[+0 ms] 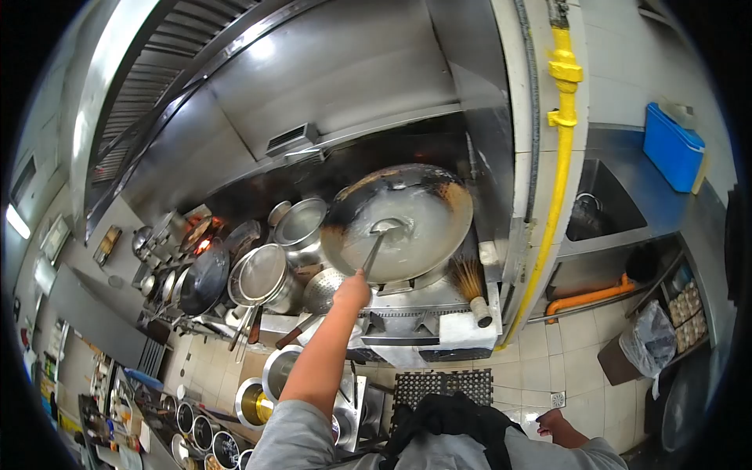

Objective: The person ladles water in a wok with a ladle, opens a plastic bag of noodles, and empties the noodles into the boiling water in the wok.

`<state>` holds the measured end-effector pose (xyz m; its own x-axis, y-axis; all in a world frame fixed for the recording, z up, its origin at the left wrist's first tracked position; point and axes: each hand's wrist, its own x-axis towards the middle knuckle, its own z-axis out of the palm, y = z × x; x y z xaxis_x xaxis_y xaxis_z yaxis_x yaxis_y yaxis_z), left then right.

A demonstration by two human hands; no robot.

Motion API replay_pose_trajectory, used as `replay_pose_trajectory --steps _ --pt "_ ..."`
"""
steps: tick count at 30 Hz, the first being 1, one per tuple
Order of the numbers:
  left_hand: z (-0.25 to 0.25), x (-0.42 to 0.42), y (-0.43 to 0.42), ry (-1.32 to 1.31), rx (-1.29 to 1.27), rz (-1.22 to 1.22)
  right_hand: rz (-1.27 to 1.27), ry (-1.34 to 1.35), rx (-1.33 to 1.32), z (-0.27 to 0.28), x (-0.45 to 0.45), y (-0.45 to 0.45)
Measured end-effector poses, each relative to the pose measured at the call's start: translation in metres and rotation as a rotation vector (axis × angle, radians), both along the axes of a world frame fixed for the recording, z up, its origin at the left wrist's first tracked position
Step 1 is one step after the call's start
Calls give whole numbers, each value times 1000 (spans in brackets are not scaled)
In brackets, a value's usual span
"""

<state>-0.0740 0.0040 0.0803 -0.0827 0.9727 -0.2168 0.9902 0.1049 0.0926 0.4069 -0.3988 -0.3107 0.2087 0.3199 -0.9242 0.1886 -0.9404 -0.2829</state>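
My left hand [352, 291] is wrapped round the handle of a metal ladle [386, 227]. The ladle's bowl rests in cloudy, whitish liquid inside a large wok [458, 227] on the stove. Dark and brown scorching marks the wok's upper inner wall. Low on the right, beside my body and above the tiled floor, is my right hand [551, 421]; its fingers are too small and partly hidden to make out.
Left of the wok stand strainers [263, 274], a perforated skimmer [323, 291] and a dark wok [205, 282] near flames. A bamboo brush [470, 286] lies right of it. Farther right are a yellow pipe [561, 164], a sink [603, 207] and a blue box [672, 149].
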Motion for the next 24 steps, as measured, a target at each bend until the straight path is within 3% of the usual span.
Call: replay_pose_trajectory --steps 5,10,14,17,24 --pt "-12 7 44 0 35 -73 -133 -9 -67 -11 -3 -36" --pt "-8 20 69 -3 22 -107 -224 -30 -32 24 -20 -54" --pt "-21 17 76 -46 41 -90 -184 -10 -60 22 -22 -65" --pt "-31 11 71 -95 85 -74 -181 -6 -98 13 -19 -64" --pt "-3 18 8 -144 -1 -57 -140 -55 -28 24 -19 -33"
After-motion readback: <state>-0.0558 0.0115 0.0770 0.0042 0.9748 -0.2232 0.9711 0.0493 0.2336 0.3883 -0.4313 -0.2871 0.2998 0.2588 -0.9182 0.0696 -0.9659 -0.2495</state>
